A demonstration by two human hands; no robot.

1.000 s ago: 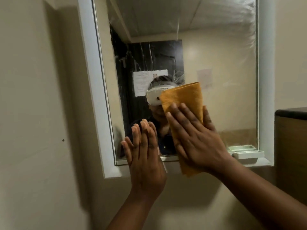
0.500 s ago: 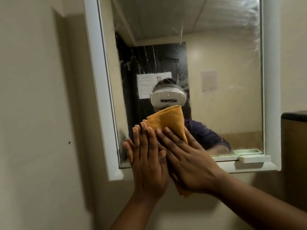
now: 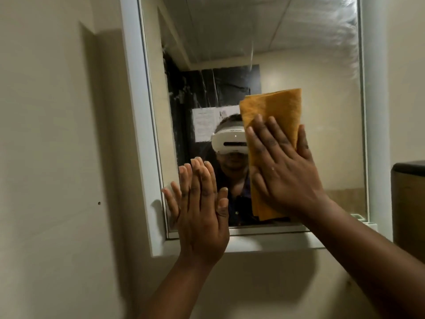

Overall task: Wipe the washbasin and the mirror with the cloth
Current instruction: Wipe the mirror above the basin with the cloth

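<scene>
While one right hand [image 3: 285,171], fingers spread, presses one orange cloth [image 3: 273,116] flat against one mirror [image 3: 322,134], one left hand [image 3: 200,212] beside it rests flat, fingers together.

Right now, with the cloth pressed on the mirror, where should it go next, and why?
Probably up and right: the right hand presses the cloth flat mid-glass, while hazy smears still cover the mirror near its upper right corner. The left hand rests at the lower left.

Matt orange cloth [image 3: 273,116] lies on glossy, streaked mirror [image 3: 322,111] glass in a smooth white frame [image 3: 138,111].
</scene>
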